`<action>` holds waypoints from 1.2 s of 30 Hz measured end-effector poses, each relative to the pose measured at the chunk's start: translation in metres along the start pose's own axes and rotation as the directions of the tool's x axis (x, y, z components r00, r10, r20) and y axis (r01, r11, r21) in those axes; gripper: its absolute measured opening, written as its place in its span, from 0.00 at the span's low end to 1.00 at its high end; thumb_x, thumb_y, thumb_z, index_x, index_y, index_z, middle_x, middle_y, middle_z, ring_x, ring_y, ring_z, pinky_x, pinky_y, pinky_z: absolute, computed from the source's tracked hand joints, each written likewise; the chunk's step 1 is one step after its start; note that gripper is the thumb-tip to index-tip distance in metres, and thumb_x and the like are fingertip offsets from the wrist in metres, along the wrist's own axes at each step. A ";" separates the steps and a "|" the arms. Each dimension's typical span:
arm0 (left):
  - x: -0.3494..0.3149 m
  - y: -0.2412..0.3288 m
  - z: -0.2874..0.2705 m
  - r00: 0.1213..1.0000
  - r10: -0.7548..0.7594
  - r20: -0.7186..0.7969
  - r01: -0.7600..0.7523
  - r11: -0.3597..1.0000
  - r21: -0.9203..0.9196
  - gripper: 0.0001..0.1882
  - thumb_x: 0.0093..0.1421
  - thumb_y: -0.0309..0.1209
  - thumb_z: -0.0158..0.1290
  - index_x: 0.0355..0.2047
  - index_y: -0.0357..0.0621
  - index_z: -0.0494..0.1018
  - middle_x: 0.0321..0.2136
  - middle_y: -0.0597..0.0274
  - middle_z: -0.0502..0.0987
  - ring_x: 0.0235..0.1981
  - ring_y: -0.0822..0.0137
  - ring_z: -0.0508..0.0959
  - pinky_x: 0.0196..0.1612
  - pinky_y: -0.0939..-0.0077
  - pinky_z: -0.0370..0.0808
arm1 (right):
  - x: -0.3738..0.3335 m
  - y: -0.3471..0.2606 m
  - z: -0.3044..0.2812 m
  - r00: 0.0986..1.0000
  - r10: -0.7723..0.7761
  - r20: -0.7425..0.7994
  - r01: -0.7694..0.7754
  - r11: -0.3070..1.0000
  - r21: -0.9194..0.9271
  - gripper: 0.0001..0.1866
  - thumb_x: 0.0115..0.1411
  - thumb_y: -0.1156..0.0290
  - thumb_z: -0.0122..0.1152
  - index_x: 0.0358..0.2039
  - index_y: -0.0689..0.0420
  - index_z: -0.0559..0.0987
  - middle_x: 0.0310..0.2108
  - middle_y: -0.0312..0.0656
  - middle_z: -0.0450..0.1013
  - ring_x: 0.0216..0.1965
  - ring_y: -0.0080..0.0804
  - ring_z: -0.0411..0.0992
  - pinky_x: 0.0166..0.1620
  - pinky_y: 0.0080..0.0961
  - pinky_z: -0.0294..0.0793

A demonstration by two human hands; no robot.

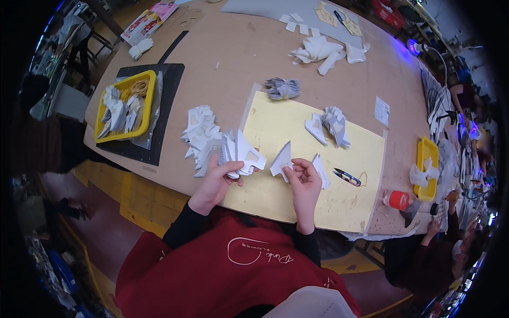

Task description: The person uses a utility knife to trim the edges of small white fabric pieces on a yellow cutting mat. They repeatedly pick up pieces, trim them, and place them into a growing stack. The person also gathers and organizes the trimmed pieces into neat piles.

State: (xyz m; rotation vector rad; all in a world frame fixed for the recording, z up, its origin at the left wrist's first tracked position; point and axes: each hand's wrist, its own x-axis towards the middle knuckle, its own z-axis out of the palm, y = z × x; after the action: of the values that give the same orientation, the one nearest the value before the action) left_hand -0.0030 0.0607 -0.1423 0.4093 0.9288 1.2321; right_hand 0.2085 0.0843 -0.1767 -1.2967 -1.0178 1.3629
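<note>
My left hand (216,183) is closed around a fanned stack of white cut-out pieces (249,155), each with an opening in it. My right hand (306,185) pinches a single white cut-out piece (282,160) between thumb and fingers, a little apart from the stack. Just past the right fingers, more white pieces (319,168) lie on the pale yellow board (339,204). To the left of the left hand, a loose heap of white cut-out pieces (200,127) spreads over the brown table. Thread snips (347,177) with dark handles rest right of my right hand.
Bundles of grey-white pieces (282,89) (335,126) sit farther back. A yellow tray (152,100) with pieces and rubber bands stands on a black mat (168,95) at left. A red-labelled bottle (396,200) and another yellow tray (421,153) are at right, near other people.
</note>
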 end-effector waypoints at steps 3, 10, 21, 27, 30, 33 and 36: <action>-0.001 -0.005 0.000 0.999 -0.032 0.037 0.034 0.998 -0.049 0.24 0.60 0.25 0.52 0.56 0.36 0.63 0.50 0.51 0.76 0.41 0.64 0.82 0.28 0.75 0.76 | -0.001 0.003 0.005 0.999 -0.033 0.025 0.038 0.970 -0.242 0.10 0.57 0.81 0.65 0.40 0.65 0.78 0.31 0.35 0.75 0.26 0.13 0.68 0.30 0.11 0.66; -0.002 -0.006 0.017 0.995 -0.061 0.079 0.054 0.995 0.084 0.23 0.58 0.24 0.55 0.53 0.34 0.65 0.39 0.52 0.79 0.36 0.65 0.83 0.20 0.81 0.73 | -0.003 -0.013 0.002 0.973 -0.222 0.057 0.228 0.914 -0.335 0.09 0.56 0.81 0.66 0.38 0.66 0.80 0.37 0.37 0.73 0.28 0.15 0.67 0.30 0.15 0.65; 0.001 -0.014 0.030 0.992 -0.097 0.081 0.086 0.988 0.127 0.23 0.58 0.27 0.60 0.51 0.36 0.66 0.37 0.57 0.79 0.32 0.69 0.82 0.18 0.83 0.71 | -0.013 -0.024 -0.007 1.000 0.018 -0.015 -0.019 1.000 -0.020 0.09 0.59 0.80 0.64 0.41 0.67 0.79 0.32 0.34 0.74 0.29 0.14 0.67 0.31 0.12 0.64; 0.007 -0.011 0.014 0.999 -0.048 0.002 0.048 0.996 0.082 0.21 0.59 0.23 0.55 0.52 0.35 0.65 0.40 0.55 0.79 0.38 0.64 0.83 0.20 0.83 0.71 | -0.009 -0.023 -0.007 0.996 -0.035 -0.087 0.044 0.993 0.105 0.11 0.60 0.79 0.65 0.43 0.66 0.80 0.30 0.32 0.75 0.26 0.12 0.64 0.29 0.11 0.62; 0.007 -0.001 0.006 0.990 0.010 -0.138 -0.014 1.000 -0.024 0.21 0.59 0.22 0.53 0.53 0.34 0.63 0.42 0.54 0.78 0.42 0.60 0.83 0.21 0.82 0.73 | -0.011 -0.009 -0.010 0.999 -0.027 -0.027 0.024 0.996 -0.091 0.10 0.59 0.79 0.65 0.42 0.65 0.81 0.29 0.32 0.75 0.25 0.13 0.64 0.28 0.12 0.63; 0.008 0.011 0.002 0.987 0.068 -0.146 -0.071 0.997 -0.019 0.22 0.60 0.22 0.52 0.54 0.34 0.61 0.43 0.52 0.77 0.42 0.58 0.83 0.22 0.83 0.73 | -0.010 -0.001 -0.002 0.990 -0.133 0.039 0.139 0.948 -0.287 0.08 0.59 0.79 0.65 0.40 0.63 0.82 0.28 0.34 0.75 0.23 0.14 0.63 0.28 0.14 0.64; 0.008 0.013 -0.001 0.994 0.049 -0.102 -0.043 0.997 0.064 0.22 0.59 0.22 0.53 0.53 0.34 0.62 0.42 0.52 0.77 0.39 0.61 0.83 0.21 0.84 0.73 | -0.008 0.006 0.003 0.968 -0.209 0.136 0.249 0.851 -0.463 0.07 0.59 0.76 0.65 0.38 0.62 0.83 0.32 0.39 0.77 0.23 0.21 0.69 0.28 0.19 0.68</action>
State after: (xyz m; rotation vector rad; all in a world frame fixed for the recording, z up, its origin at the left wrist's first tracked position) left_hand -0.0115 0.0722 -0.1364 0.4204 1.0529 1.2789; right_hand 0.2047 0.0751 -0.1805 -1.4211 -1.5858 1.0174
